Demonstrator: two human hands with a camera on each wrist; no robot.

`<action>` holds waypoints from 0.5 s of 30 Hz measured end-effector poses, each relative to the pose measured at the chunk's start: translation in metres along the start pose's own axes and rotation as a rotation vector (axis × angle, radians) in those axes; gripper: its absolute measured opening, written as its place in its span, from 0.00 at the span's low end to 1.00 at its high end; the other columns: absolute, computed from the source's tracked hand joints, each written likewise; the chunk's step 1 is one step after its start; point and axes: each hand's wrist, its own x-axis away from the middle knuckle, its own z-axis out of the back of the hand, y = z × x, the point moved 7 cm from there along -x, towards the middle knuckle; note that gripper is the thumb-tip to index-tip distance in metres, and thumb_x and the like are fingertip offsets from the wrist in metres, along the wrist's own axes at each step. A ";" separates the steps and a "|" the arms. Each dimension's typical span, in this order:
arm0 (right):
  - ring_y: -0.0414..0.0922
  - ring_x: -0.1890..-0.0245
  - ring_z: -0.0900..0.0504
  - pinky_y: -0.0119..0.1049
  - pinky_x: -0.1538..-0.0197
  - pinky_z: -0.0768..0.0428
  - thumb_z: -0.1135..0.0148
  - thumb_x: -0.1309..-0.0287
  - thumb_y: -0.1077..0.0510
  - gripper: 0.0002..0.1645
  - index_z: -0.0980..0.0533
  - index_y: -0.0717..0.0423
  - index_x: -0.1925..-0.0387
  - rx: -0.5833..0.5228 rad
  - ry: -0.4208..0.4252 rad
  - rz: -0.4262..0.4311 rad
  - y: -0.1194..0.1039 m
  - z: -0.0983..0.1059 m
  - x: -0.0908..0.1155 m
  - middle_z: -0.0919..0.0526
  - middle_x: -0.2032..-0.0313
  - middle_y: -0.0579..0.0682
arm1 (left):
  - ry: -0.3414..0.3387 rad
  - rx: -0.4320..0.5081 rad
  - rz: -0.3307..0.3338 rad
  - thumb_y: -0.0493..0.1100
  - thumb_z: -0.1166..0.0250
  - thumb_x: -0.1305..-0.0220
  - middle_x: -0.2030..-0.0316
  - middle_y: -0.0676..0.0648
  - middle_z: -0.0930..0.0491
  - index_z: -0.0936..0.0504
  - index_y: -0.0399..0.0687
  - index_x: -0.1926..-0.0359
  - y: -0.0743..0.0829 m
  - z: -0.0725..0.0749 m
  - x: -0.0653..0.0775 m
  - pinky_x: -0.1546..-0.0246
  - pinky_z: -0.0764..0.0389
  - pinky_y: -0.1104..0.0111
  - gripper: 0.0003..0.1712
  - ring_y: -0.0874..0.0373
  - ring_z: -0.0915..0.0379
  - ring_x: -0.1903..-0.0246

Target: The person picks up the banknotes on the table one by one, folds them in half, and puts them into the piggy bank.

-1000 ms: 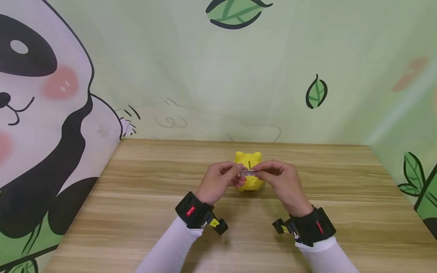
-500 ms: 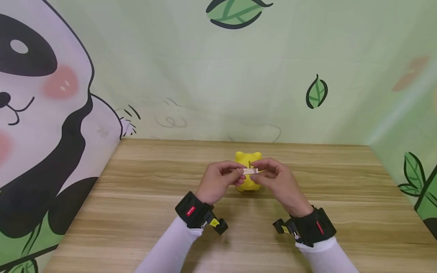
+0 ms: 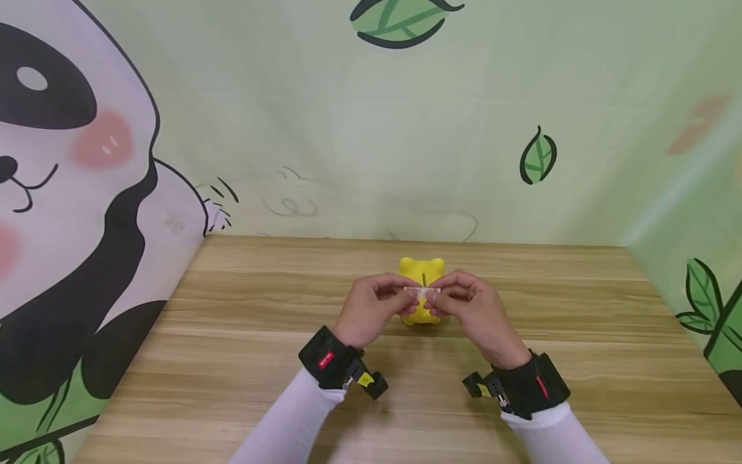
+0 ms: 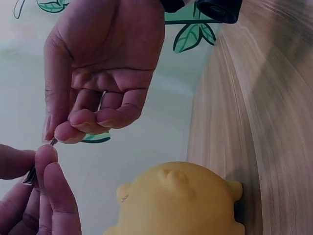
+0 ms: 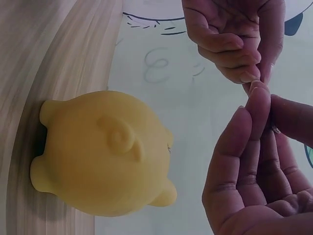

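A small pale pinkish printed paper strip point(image 3: 422, 292), which looks like a folded banknote, is stretched between both hands. The left hand point(image 3: 371, 309) pinches its left end between thumb and fingers, and the right hand point(image 3: 480, 316) pinches the other end the same way. Both thumbs nearly meet at its middle and cover much of it. Just beyond and below the hands stands a yellow piggy bank point(image 3: 424, 316), its dark slot point(image 3: 424, 279) visible on top. In the right wrist view the piggy bank point(image 5: 102, 156) shows its curled tail; the strip is mostly hidden by fingers.
The piggy bank rests on a wood-grain table point(image 3: 278, 296). Behind the table hangs a pale green backdrop point(image 3: 324, 129) with leaves, and a large painted panda point(image 3: 127, 212) is at the left. Both wrists wear black bands with small cameras point(image 3: 377, 385).
The banknote-like strip has turned between the fingers, showing different sides. The right fingers let its end show, then moved inward and pinch it again nearer the left thumb. The piggy bank stays put.
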 end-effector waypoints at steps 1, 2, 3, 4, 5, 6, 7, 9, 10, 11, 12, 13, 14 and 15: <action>0.42 0.63 0.11 0.41 0.51 0.11 0.34 0.32 0.62 0.12 0.21 0.65 0.52 0.000 -0.001 0.006 0.000 0.000 0.000 0.10 0.65 0.45 | -0.001 -0.009 0.000 0.39 0.32 0.31 0.62 0.39 0.11 0.12 0.39 0.52 0.000 0.000 0.000 0.61 0.12 0.65 0.11 0.60 0.15 0.68; 0.42 0.63 0.11 0.41 0.52 0.11 0.34 0.33 0.63 0.11 0.21 0.65 0.52 0.001 -0.003 0.015 -0.001 0.000 0.000 0.10 0.65 0.45 | -0.004 -0.019 -0.001 0.40 0.31 0.32 0.63 0.40 0.11 0.11 0.40 0.52 0.000 -0.001 0.000 0.62 0.12 0.66 0.11 0.60 0.15 0.68; 0.42 0.63 0.11 0.41 0.52 0.11 0.34 0.33 0.63 0.11 0.21 0.65 0.53 -0.001 -0.008 0.023 -0.002 0.000 0.000 0.10 0.65 0.45 | -0.006 -0.025 0.000 0.41 0.30 0.32 0.63 0.41 0.10 0.11 0.40 0.52 0.000 -0.001 0.000 0.63 0.13 0.67 0.11 0.59 0.15 0.68; 0.44 0.62 0.11 0.41 0.52 0.11 0.33 0.33 0.63 0.11 0.20 0.65 0.53 0.001 -0.012 0.028 -0.002 0.000 0.001 0.09 0.64 0.45 | -0.007 -0.033 0.001 0.41 0.30 0.32 0.63 0.42 0.10 0.11 0.42 0.53 0.000 -0.002 0.001 0.63 0.13 0.67 0.11 0.59 0.15 0.68; 0.45 0.62 0.11 0.40 0.53 0.11 0.33 0.33 0.63 0.10 0.20 0.65 0.53 0.004 -0.015 0.032 -0.002 0.000 0.001 0.09 0.64 0.45 | -0.008 -0.037 0.003 0.42 0.30 0.32 0.63 0.43 0.10 0.11 0.42 0.53 0.000 -0.003 0.001 0.62 0.13 0.66 0.10 0.59 0.15 0.68; 0.45 0.62 0.10 0.40 0.53 0.11 0.33 0.33 0.63 0.10 0.20 0.65 0.53 0.007 -0.018 0.036 -0.003 -0.001 0.001 0.09 0.64 0.45 | -0.010 -0.039 0.003 0.42 0.30 0.32 0.63 0.43 0.10 0.11 0.43 0.54 0.000 -0.003 0.001 0.62 0.13 0.65 0.10 0.59 0.15 0.68; 0.47 0.62 0.10 0.40 0.53 0.12 0.33 0.33 0.63 0.10 0.20 0.65 0.53 0.011 -0.020 0.039 -0.003 -0.001 0.001 0.09 0.64 0.46 | -0.012 -0.041 0.003 0.42 0.30 0.31 0.63 0.44 0.10 0.11 0.43 0.54 0.000 -0.004 0.001 0.62 0.12 0.65 0.09 0.59 0.15 0.68; 0.48 0.62 0.11 0.40 0.54 0.12 0.33 0.33 0.63 0.10 0.20 0.65 0.54 0.014 -0.023 0.036 -0.003 -0.001 0.001 0.09 0.64 0.46 | -0.009 -0.043 0.003 0.42 0.31 0.31 0.63 0.45 0.10 0.10 0.44 0.55 0.000 -0.004 0.001 0.62 0.12 0.65 0.08 0.60 0.15 0.69; 0.48 0.63 0.11 0.39 0.54 0.12 0.33 0.33 0.62 0.10 0.20 0.64 0.54 0.019 -0.023 0.032 -0.003 -0.001 0.001 0.09 0.64 0.46 | -0.007 -0.044 0.001 0.41 0.31 0.31 0.64 0.45 0.10 0.10 0.44 0.56 0.000 -0.004 0.002 0.62 0.12 0.65 0.07 0.60 0.15 0.69; 0.47 0.63 0.11 0.39 0.54 0.12 0.33 0.33 0.63 0.10 0.20 0.64 0.54 0.020 -0.023 0.031 -0.003 -0.001 0.001 0.09 0.63 0.46 | -0.005 -0.042 -0.002 0.40 0.31 0.31 0.64 0.45 0.10 0.10 0.43 0.56 0.000 -0.004 0.002 0.63 0.13 0.66 0.07 0.59 0.15 0.69; 0.46 0.63 0.11 0.39 0.54 0.12 0.33 0.33 0.63 0.10 0.20 0.65 0.54 0.019 -0.026 0.030 -0.003 -0.002 0.001 0.09 0.63 0.46 | -0.004 -0.040 -0.005 0.40 0.31 0.31 0.64 0.44 0.10 0.10 0.43 0.56 0.001 -0.004 0.002 0.64 0.13 0.67 0.07 0.59 0.15 0.70; 0.45 0.63 0.11 0.38 0.53 0.12 0.34 0.33 0.63 0.10 0.21 0.65 0.54 0.018 -0.030 0.027 -0.003 -0.002 0.001 0.09 0.63 0.46 | 0.000 -0.041 -0.006 0.40 0.31 0.31 0.65 0.44 0.10 0.10 0.43 0.57 0.001 -0.004 0.002 0.65 0.14 0.68 0.07 0.59 0.15 0.70; 0.44 0.63 0.11 0.38 0.53 0.12 0.34 0.32 0.63 0.10 0.21 0.65 0.54 0.018 -0.036 0.026 -0.003 -0.003 0.001 0.09 0.63 0.46 | 0.003 -0.042 -0.009 0.40 0.31 0.31 0.66 0.44 0.11 0.10 0.42 0.57 0.002 -0.004 0.002 0.66 0.15 0.69 0.07 0.59 0.15 0.71; 0.43 0.63 0.11 0.38 0.53 0.12 0.35 0.32 0.63 0.10 0.21 0.65 0.53 0.017 -0.041 0.026 -0.002 -0.003 0.001 0.09 0.62 0.46 | 0.007 -0.041 -0.011 0.39 0.30 0.31 0.66 0.44 0.11 0.11 0.42 0.57 0.002 -0.004 0.003 0.67 0.15 0.69 0.07 0.59 0.16 0.72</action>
